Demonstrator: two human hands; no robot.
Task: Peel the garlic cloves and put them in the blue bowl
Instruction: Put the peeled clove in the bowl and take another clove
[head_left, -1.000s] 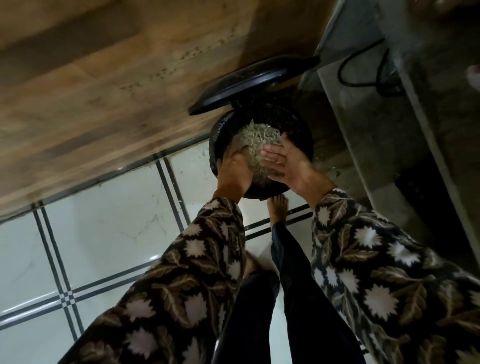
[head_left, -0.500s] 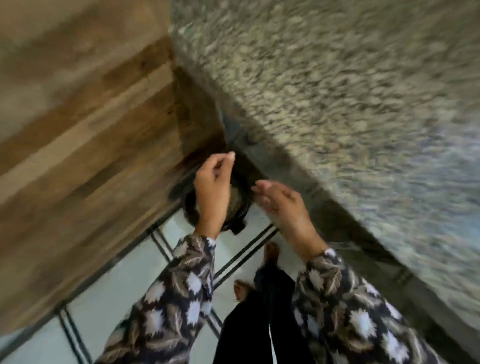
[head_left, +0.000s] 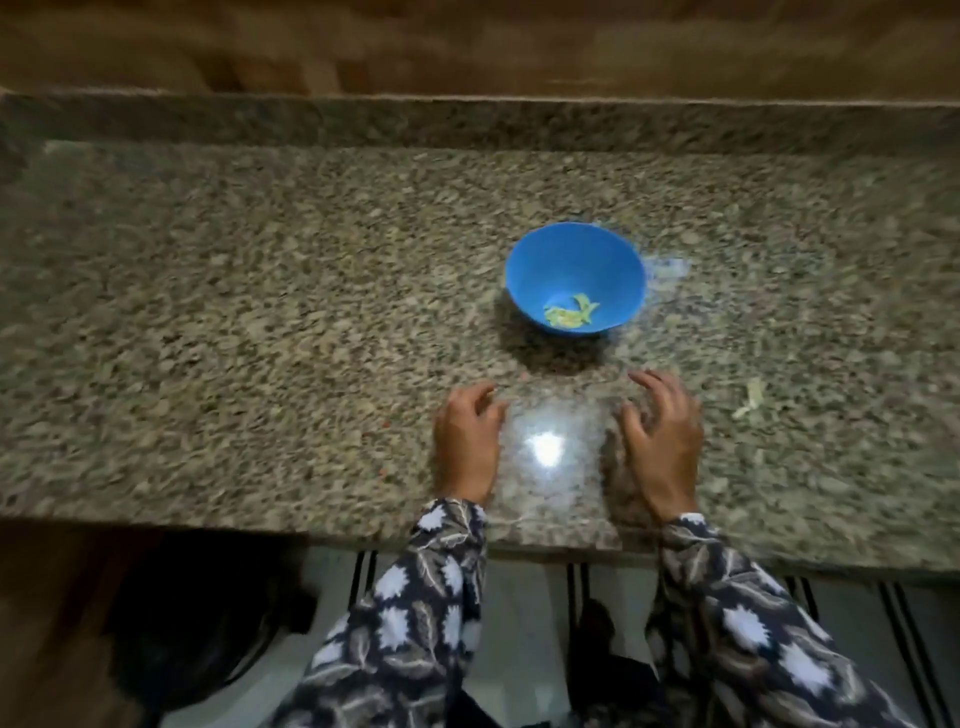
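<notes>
Hands: my left hand (head_left: 465, 441) and right hand (head_left: 662, 441) hover empty, fingers loosely curled, just short of the blue bowl (head_left: 575, 260), which I should lift two-handed by its rim.

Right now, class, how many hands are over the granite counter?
2: the left hand and right hand, both empty, either side of the glare, nearer than the blue bowl.
</notes>
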